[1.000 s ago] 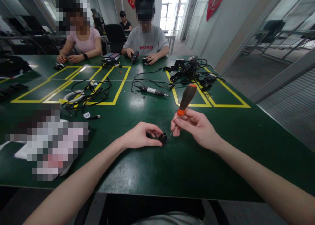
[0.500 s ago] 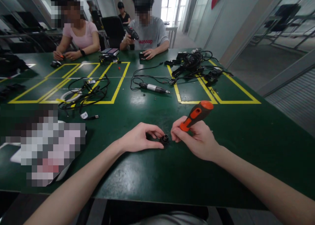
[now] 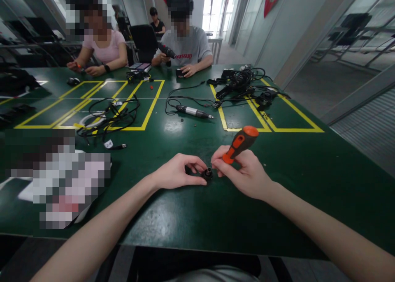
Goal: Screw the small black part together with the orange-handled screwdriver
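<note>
A small dark round part (image 3: 207, 174) with a short upright tube rests on the green table (image 3: 173, 220). My left hand (image 3: 179, 172) grips its left side between thumb and fingers. Just to the right, my right hand (image 3: 239, 170) is closed on an orange and dark grey screwdriver (image 3: 242, 143), whose handle leans up and to the right. The screwdriver's tip is hidden by my right fingers or too small to make out.
A black and silver corded tool (image 3: 193, 111) lies beyond my hands. Tangled black cables (image 3: 114, 113) are at the left, more (image 3: 242, 84) at the back right. Across the table, a person in a grey shirt (image 3: 197, 43) holds a power tool; another wears pink (image 3: 106, 47).
My right hand has moved slightly left with the screwdriver, closer to the dark part. My left hand keeps its hold. The view has shifted a little.
</note>
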Tool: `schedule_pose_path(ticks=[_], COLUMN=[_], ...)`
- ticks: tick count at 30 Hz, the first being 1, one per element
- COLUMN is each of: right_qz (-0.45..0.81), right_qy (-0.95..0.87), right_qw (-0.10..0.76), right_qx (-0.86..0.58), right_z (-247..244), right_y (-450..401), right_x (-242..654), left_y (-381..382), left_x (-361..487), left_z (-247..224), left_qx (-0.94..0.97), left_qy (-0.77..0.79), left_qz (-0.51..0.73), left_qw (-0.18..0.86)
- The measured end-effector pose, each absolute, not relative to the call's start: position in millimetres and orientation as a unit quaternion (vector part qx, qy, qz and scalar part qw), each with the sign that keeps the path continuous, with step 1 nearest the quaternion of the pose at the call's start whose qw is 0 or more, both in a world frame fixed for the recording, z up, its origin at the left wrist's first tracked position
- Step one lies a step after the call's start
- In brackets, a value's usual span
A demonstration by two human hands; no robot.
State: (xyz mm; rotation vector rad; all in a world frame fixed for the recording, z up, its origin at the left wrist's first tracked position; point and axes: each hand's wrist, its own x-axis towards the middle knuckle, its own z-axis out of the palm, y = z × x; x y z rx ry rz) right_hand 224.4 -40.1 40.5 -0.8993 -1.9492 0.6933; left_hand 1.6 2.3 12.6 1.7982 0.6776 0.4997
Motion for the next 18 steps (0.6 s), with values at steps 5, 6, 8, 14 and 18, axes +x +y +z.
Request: schedule_pose_path(ticks=[5, 6, 8, 14, 18], right_qz=[0.269, 0.285, 0.315, 0.427, 0.503], right_qy=[-0.792, -0.789, -0.779, -0.699, -0.651], right_qw=[0.389, 0.384, 0.392, 0.448, 0.437], right_qx=[-0.386, -0.384, -0.374, -0.359, -0.365], right_z=[45, 45, 44, 41, 39], right_y=[-39, -40, -43, -50, -48], right_x=[226, 225, 223, 216, 218], left_y=[3, 3, 3, 5, 6], left_x=[1, 1, 0, 0, 0], left_z=[12, 13, 15, 18, 15], left_qx=[0.754, 0.754, 0.752, 0.722, 0.709], left_qy=[0.289, 0.293, 0.302, 0.312, 0.316], left_qz=[0.215, 0.212, 0.198, 0.181, 0.191], left_qw=[0.549, 0.549, 0.551, 0.590, 0.601])
